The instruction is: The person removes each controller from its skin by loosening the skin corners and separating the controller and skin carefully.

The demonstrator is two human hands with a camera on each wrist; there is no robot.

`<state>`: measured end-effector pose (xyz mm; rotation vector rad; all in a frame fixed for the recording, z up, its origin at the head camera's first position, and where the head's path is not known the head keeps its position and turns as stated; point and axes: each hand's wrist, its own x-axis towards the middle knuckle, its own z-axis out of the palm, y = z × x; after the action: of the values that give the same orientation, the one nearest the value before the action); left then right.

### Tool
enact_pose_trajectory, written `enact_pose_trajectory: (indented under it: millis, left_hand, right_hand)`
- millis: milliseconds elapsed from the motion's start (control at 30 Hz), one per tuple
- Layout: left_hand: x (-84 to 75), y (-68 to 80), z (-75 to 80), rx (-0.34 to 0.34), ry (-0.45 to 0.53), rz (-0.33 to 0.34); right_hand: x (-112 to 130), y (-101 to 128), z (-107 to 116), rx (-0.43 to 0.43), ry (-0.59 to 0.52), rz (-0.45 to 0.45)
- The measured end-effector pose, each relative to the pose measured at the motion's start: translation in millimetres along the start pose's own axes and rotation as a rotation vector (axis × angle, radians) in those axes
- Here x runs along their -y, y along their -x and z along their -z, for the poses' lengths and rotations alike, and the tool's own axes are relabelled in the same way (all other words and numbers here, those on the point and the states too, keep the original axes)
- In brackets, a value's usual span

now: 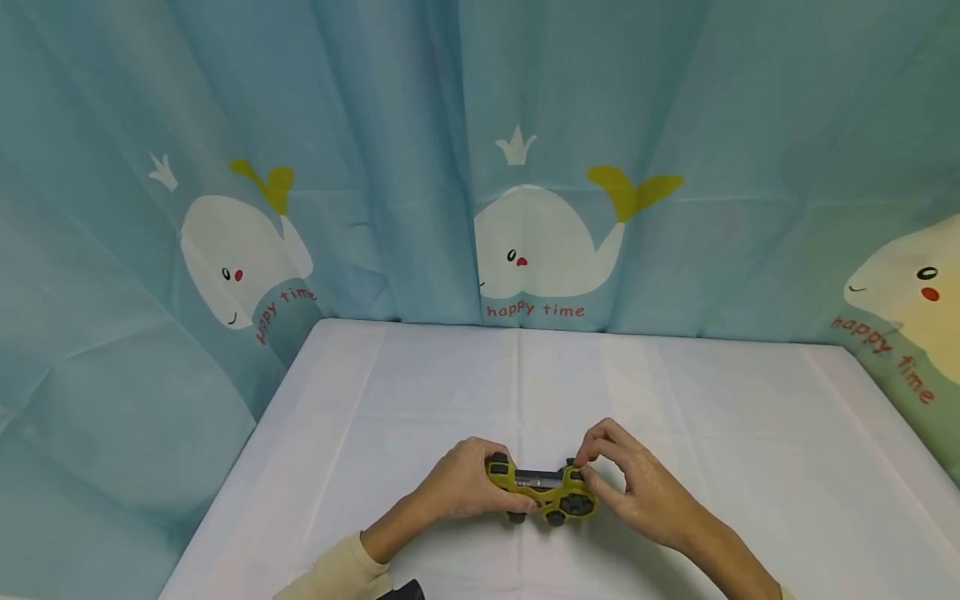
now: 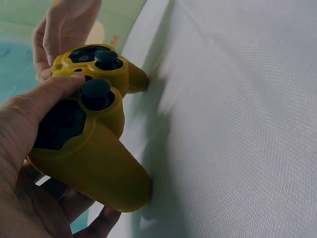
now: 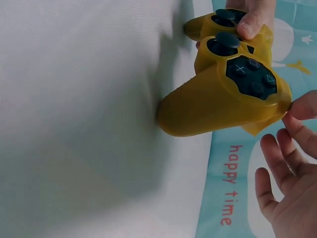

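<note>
Yellow silicone-skinned game controller stands on its grips on white table | left hand wraps its left grip, thumb on face, steadying it | right hand pinches skin's corner, other fingers spread loose

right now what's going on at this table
A person holds a yellow game controller just above a white table, with a whale-print curtain behind it. The left hand grips the controller's left side, thumb lying by a dark thumbstick. The right hand pinches the yellow cover at the controller's right top edge with its fingertips.
</note>
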<state>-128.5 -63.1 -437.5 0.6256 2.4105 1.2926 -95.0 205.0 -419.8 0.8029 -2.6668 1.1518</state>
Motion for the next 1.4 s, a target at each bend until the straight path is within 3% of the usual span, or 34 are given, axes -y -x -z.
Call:
enact_pose_trajectory:
  millis: [167,333,400,567,700,867,1267,1400]
  left_hand:
    - [-0.1,-0.4,-0.5,0.006,0.025,0.003]
    - [-0.9,-0.5,0.4,0.004,0.013,0.007]
    - [-1.0,-0.6,1.2,0.001,-0.001,0.005]
    - [-1.1,-0.7,1.6,0.012,-0.02,0.003]
    - [-1.7,-2.6,0.7,0.019,-0.033,0.002]
    - [-1.3,-2.5,2.3,0.025,-0.033,0.003]
    - [-2.8,-0.5,3.2,0.044,-0.007,-0.003]
    - [-1.9,-0.6,4.9,0.046,-0.011,0.004]
  right_hand:
    - [0.6,1.6,-2.3,0.014,0.015,-0.043]
    - [3.3,-0.7,-1.1,0.02,0.077,0.058]
    - [6.8,-4.5,0.9,0.074,0.145,0.089]
    - [17.8,-19.8,7.6,0.301,0.336,0.11]
    - [23.8,-32.8,15.4,0.352,0.405,0.178]
    - [30.5,-42.1,20.7,0.398,0.369,0.215]
    - [27.7,-45.4,18.3,0.53,0.238,0.102]
    - [24.9,-45.7,20.9,0.513,0.215,0.085]
